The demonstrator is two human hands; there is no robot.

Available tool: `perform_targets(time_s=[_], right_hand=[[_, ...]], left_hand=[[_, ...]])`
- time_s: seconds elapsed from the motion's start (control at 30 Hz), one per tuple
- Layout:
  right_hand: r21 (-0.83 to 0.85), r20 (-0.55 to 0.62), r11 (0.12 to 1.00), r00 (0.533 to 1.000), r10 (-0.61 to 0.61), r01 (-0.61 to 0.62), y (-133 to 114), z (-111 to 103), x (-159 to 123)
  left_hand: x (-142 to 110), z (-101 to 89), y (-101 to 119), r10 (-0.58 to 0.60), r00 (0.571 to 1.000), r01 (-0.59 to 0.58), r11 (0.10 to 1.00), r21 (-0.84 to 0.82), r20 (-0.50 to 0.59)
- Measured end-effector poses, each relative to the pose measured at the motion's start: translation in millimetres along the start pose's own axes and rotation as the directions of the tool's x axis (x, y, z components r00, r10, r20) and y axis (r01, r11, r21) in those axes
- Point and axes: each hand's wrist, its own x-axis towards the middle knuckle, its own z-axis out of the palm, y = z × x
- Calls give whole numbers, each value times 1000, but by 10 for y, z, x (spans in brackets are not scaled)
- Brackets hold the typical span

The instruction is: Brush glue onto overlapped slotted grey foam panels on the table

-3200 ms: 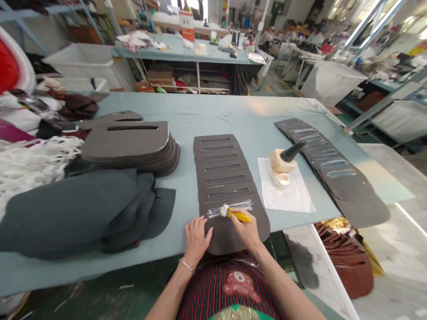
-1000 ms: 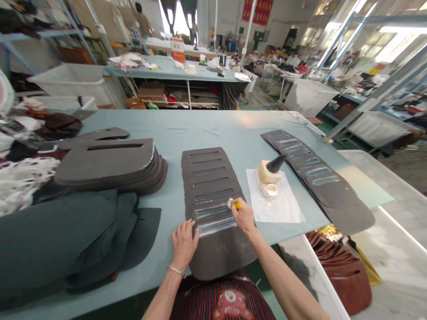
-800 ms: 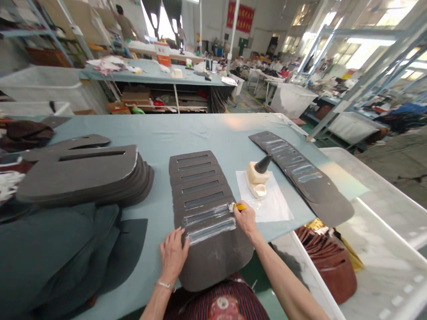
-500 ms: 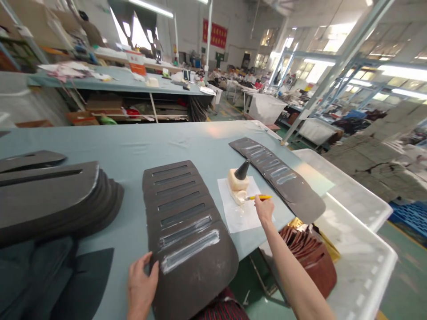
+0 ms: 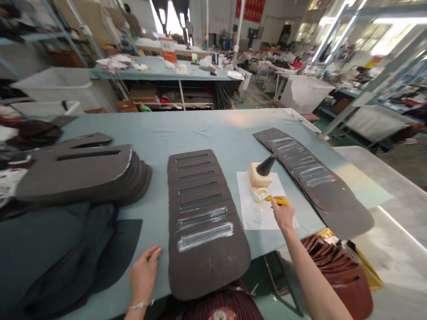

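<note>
My right hand is shut on a small yellow-handled brush, its tip close to a cream glue-caked container with a black cone top. That container stands on a glue-smeared white paper sheet. My left hand rests open on the table, just left of a dark slotted foam panel, not touching it. White glue streaks mark the panel's lowest two slots. A second dark panel with glued slots lies to the right of the paper.
A stack of dark slotted panels and dark grey fabric lie on the left of the blue-grey table. White plastic bins and brown pieces stand at right. Other tables and workers fill the background.
My right hand has moved off the panel to the paper beside the glue, still holding the brush. My left hand has let go of the panel and moved left onto the table.
</note>
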Motion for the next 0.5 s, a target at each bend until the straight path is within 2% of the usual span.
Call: perform_targets(time_s=[0.07,0.17,0.27,0.33,0.37,0.43,0.5], right_hand=[[-46,11,999,1000,-17,17,13,-86,-52],[-171,21,984,999,-39,42,-37,-140,-145],[-166,62,981,994,-90,99,-239,-39,-357],[-44,170,986,974,-149,159,-473,134,-595],[38,249,981,949,-195,191,-612,249,-738],[197,400,947,861,-314,253,-915,517,-1054],[303,475,899,768,-429,315,-1212,804,-1379]], left_hand=[[-9,-49,-39,-37,999,36,998,-48,-14],[3,-87,-70,19,996,-23,999,-38,-92],[35,-62,-12,230,960,-229,973,29,-158],[54,-14,84,406,903,-395,913,98,-143],[61,14,143,483,868,-469,874,127,-120],[69,69,260,575,816,-558,812,169,-66],[69,110,355,621,784,-606,769,202,-16]])
